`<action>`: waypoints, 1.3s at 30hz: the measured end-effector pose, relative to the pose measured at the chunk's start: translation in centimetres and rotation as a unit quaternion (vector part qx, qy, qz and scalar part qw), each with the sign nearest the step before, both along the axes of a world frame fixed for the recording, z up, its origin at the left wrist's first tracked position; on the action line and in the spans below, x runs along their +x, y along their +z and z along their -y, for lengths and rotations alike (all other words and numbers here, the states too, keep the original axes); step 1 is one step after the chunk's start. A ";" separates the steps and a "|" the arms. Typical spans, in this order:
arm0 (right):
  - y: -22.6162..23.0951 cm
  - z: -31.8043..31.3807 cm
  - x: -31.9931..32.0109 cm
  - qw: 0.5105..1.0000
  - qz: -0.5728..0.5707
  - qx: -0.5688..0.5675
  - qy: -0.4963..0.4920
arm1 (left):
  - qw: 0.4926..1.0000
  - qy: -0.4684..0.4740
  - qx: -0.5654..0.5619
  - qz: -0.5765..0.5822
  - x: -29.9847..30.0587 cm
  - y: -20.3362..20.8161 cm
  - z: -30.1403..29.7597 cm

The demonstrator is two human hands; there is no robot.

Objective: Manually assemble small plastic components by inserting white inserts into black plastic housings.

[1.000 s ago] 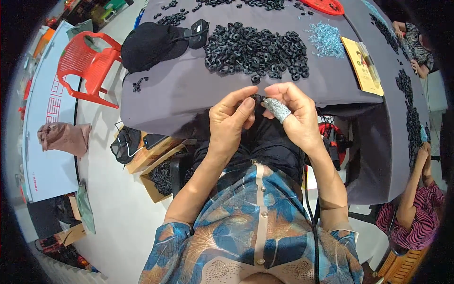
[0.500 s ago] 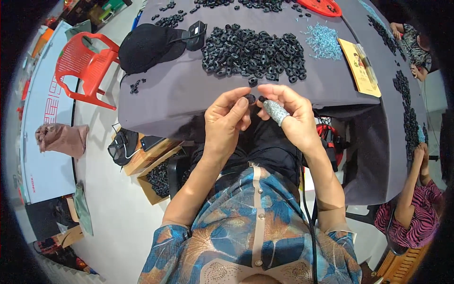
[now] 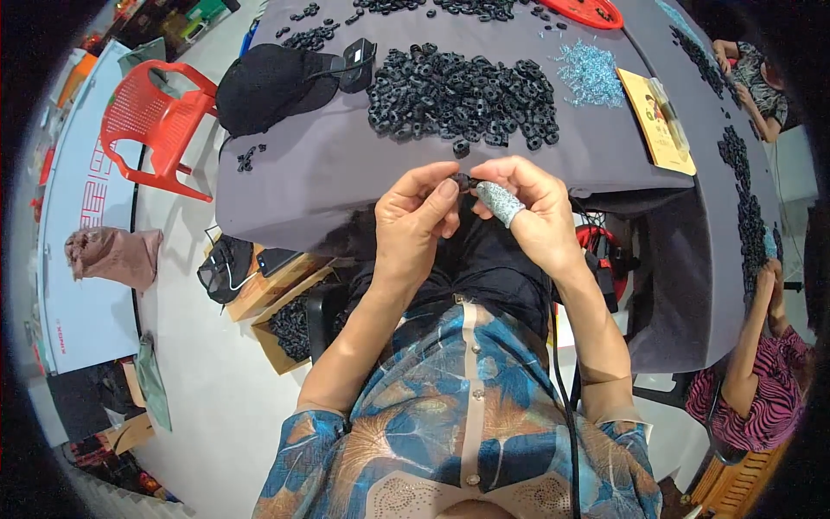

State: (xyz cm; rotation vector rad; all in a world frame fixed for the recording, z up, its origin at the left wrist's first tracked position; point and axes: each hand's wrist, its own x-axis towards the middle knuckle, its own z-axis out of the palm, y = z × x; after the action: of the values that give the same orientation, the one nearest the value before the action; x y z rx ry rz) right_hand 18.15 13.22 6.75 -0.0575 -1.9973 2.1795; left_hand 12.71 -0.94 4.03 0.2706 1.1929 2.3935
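Note:
My left hand (image 3: 413,216) pinches a small black plastic part (image 3: 462,182) between thumb and forefinger. Against it, my right hand (image 3: 538,208) presses a second small black piece, mostly hidden by its fingers; the two pieces touch. Silvery tape or a glittery cover (image 3: 500,203) wraps my right thumb. Both hands are over my lap, just off the near edge of a grey cloth-covered table (image 3: 320,173). Beyond them lies a large heap of black plastic parts (image 3: 467,95), with a single black part (image 3: 461,149) at its near side.
Small blue pieces (image 3: 590,73) and a yellow booklet (image 3: 657,121) lie right of the heap. A black cap (image 3: 272,91) is at the left. A red chair (image 3: 160,121) stands beyond the table's left side. An open box of black parts (image 3: 290,329) sits below. Two people work at the right.
My right hand has brought its small black piece leftward against the part in my left hand, closing the gap between them. My left hand has barely moved.

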 end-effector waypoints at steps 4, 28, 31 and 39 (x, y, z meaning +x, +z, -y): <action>0.0 0.4 -0.2 0.999 0.001 0.044 -0.027 | 1.000 -0.004 0.011 -0.001 -0.2 -0.3 0.0; -0.1 -0.8 -0.2 0.992 0.060 0.105 0.032 | 1.000 -0.006 -0.015 0.021 0.2 -0.3 0.0; -0.4 -0.9 -0.4 0.994 0.054 0.083 0.047 | 1.000 -0.013 -0.011 0.016 -0.1 -0.3 0.0; -0.4 -0.8 -0.3 0.990 0.092 0.088 0.067 | 1.000 -0.019 -0.002 0.018 0.0 -0.8 0.0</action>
State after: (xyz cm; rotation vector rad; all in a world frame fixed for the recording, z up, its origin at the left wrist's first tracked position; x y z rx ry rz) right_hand 17.82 14.06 6.36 -0.1052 -2.3509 2.1357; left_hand 12.68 -0.95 3.21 0.2465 1.1670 2.3537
